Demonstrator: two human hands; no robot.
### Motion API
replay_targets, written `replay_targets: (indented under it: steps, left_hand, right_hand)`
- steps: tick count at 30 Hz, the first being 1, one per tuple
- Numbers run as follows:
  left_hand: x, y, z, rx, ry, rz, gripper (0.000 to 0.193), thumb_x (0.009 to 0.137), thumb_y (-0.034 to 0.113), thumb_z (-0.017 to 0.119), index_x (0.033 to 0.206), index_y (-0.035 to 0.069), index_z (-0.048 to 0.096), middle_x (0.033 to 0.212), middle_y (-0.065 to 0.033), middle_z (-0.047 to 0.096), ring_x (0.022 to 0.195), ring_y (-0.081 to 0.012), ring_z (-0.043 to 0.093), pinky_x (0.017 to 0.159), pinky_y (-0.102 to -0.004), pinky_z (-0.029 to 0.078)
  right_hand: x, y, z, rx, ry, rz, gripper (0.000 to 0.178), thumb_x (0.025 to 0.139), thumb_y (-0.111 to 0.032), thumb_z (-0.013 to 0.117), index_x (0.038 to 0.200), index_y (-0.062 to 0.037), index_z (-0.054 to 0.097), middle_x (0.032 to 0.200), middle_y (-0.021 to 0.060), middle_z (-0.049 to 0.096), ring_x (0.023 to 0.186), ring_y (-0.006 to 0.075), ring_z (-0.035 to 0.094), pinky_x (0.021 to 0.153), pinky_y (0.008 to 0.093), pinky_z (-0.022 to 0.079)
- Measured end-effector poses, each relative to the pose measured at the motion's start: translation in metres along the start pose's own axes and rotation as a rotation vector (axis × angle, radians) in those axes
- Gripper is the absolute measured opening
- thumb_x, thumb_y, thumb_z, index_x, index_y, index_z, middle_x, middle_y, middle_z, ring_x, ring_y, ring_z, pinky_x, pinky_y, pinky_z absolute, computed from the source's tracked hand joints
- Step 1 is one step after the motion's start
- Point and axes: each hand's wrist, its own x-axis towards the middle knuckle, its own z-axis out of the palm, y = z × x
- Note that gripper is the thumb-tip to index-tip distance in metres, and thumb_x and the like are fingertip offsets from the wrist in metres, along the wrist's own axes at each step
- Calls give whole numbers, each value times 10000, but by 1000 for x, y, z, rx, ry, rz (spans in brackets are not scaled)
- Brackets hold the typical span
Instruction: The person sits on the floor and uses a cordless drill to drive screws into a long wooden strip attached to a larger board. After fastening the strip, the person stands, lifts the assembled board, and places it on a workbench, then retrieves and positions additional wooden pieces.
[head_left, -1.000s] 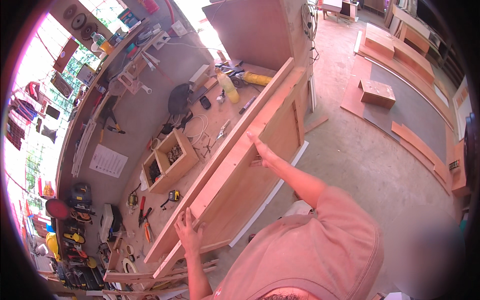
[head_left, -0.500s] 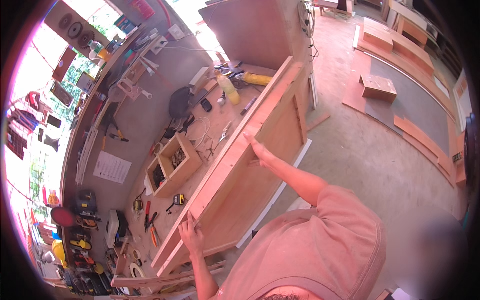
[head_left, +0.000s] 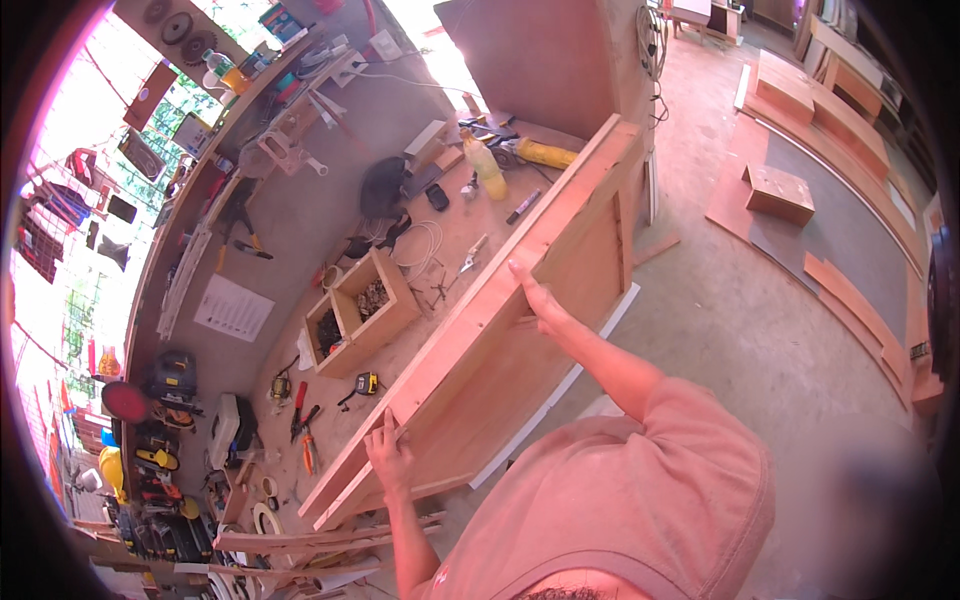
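Observation:
A long framed wooden panel (head_left: 500, 370), like a door or cabinet side, stands tilted on its long edge along the front of a workbench (head_left: 345, 405). My left hand (head_left: 392, 462) holds its upper rail near the near-left end, fingers bent over the wood. Farther up the same rail, my right hand (head_left: 536, 298) has the thumb on top; its other fingers go down the panel's inner face and are partly hidden. On the bench behind the panel lie a tape measure (head_left: 367, 384), pliers (head_left: 309, 452) and a divided wooden box (head_left: 362, 312) with small hardware inside.
A bottle of yellow liquid (head_left: 485, 168) and a yellow-handled tool (head_left: 545, 153) sit at the bench's far end. Power tools (head_left: 172, 380) crowd the left side. Wooden strips (head_left: 330, 540) lie below the panel's near end. Boards (head_left: 840, 240) cover the floor at right.
The whole view has shifted slightly, so the bench and panel appear a little farther right and the near end higher. Both hands keep about the same places on the rail.

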Motion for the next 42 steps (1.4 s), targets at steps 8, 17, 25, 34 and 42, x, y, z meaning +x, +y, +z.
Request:
replay_targets:
  steps: [8, 17, 25, 34, 42]
  left_hand:
    - [4, 9, 1, 26, 33, 20, 711, 824, 37, 748, 1498, 91, 532, 997, -131, 592, 1003, -363, 531, 936, -482, 438]
    - [6, 10, 6, 3, 65, 10, 735, 773, 19, 751, 1476, 91, 549, 982, -132, 598, 960, -362, 536, 910, -482, 461]
    - [-23, 46, -1, -250, 33, -198, 668, 745, 49, 748, 1377, 105, 541, 1042, -120, 659, 1047, -339, 608, 887, -459, 482]
    - [-66, 76, 66, -367, -186, -312, 496, 856, 186, 752, 1312, 99, 578, 1142, -100, 643, 1096, -312, 608, 912, -443, 485]
    - [-5, 81, 21, -820, 37, -328, 627, 906, 279, 769, 1442, 88, 504, 1219, -126, 642, 1190, -289, 597, 1016, -458, 486]
  right_hand:
    - [14, 0, -6, 22, 0, -17, 1091, 775, -767, 711, 1409, 76, 431, 1264, 260, 560, 1148, 404, 622, 870, 622, 593]
    - [17, -7, -4, 42, -25, -10, 1138, 751, -787, 715, 1519, -28, 355, 1462, 242, 432, 1312, 399, 490, 962, 642, 516]
    - [-19, -5, -28, 240, -187, -265, 984, 821, -786, 618, 1544, -152, 409, 1536, 122, 450, 1398, 334, 416, 1153, 565, 352]
    - [-71, -48, 13, 357, -663, -611, 988, 836, -794, 611, 1428, -18, 456, 1106, 137, 610, 1073, 289, 603, 983, 466, 507]
    - [-61, -41, 63, -141, -1053, -522, 1268, 702, -906, 634, 1485, 60, 387, 1084, 149, 621, 999, 266, 631, 911, 423, 525]
